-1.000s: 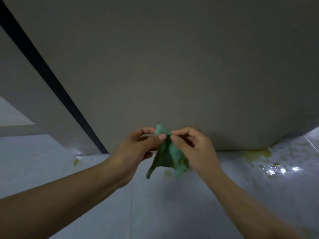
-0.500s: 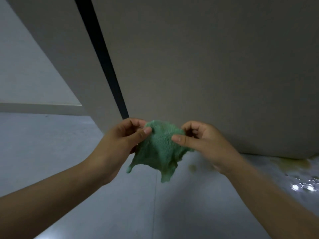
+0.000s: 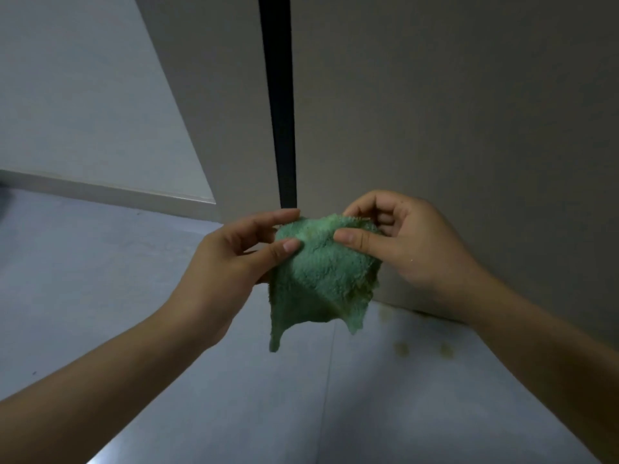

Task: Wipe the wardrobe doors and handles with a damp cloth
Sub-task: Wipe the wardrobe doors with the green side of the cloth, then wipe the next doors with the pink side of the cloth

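A green fluffy cloth [image 3: 321,279] hangs spread between both hands in the middle of the view. My left hand [image 3: 231,262] pinches its left top edge with thumb and fingers. My right hand [image 3: 405,242] pinches the right top edge. Behind them stands the grey wardrobe door [image 3: 452,128], its lower edge just above the floor. A dark vertical gap [image 3: 279,95] separates it from the narrower grey panel [image 3: 217,95] on the left. No handle is in view.
The pale tiled floor [image 3: 100,296] runs under my arms. Yellowish wet spots [image 3: 402,348] lie on the floor near the door's foot. A white wall with a skirting board [image 3: 100,192] stands at the left.
The view has swung left, so the dark gap now stands upright at centre. The bunched cloth has been opened out between my hands and lifted slightly.
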Available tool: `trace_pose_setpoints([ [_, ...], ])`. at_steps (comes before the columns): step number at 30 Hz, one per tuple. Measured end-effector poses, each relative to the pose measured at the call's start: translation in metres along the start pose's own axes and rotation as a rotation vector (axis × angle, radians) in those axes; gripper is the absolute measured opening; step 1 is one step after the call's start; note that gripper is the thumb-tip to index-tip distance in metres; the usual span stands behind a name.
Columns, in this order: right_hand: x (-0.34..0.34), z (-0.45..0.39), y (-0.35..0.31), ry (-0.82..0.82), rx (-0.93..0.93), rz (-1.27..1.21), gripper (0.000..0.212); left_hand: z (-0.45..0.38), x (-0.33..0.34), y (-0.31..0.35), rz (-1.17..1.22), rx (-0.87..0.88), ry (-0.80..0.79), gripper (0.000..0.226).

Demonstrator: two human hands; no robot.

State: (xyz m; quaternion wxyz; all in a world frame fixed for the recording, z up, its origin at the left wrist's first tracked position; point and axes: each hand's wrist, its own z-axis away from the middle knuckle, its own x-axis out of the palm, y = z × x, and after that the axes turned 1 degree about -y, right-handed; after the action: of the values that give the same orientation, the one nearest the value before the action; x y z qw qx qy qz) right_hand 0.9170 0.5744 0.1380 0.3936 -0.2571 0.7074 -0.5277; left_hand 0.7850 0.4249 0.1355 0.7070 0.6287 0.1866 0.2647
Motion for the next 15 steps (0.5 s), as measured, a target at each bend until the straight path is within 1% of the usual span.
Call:
trace_pose_setpoints([
  [4, 0.005, -0.029, -0.04, -0.093, 0.024, -0.039, 0.023, -0.003, -0.011, 0.033, 0.107, 0.001, 0.057, 0.036],
  [7, 0.015, -0.049, -0.086, -0.13, 0.071, -0.075, 0.018, 0.006, -0.025, 0.077, 0.139, -0.023, 0.12, 0.033],
  [10, 0.025, -0.057, -0.135, -0.126, 0.106, -0.022, 0.014, 0.024, -0.039, 0.126, 0.14, -0.071, 0.181, 0.031],
  [12, 0.028, -0.062, -0.18, -0.135, 0.102, 0.058, 0.008, 0.039, -0.05, 0.167, 0.131, -0.091, 0.242, 0.029],
  [14, 0.032, -0.069, -0.236, -0.147, 0.087, 0.117, 0.008, 0.059, -0.062, 0.219, 0.123, -0.111, 0.3, 0.03],
  [15, 0.034, -0.073, -0.265, -0.148, 0.051, 0.141, 0.01, 0.069, -0.068, 0.246, 0.114, -0.116, 0.318, 0.031],
])
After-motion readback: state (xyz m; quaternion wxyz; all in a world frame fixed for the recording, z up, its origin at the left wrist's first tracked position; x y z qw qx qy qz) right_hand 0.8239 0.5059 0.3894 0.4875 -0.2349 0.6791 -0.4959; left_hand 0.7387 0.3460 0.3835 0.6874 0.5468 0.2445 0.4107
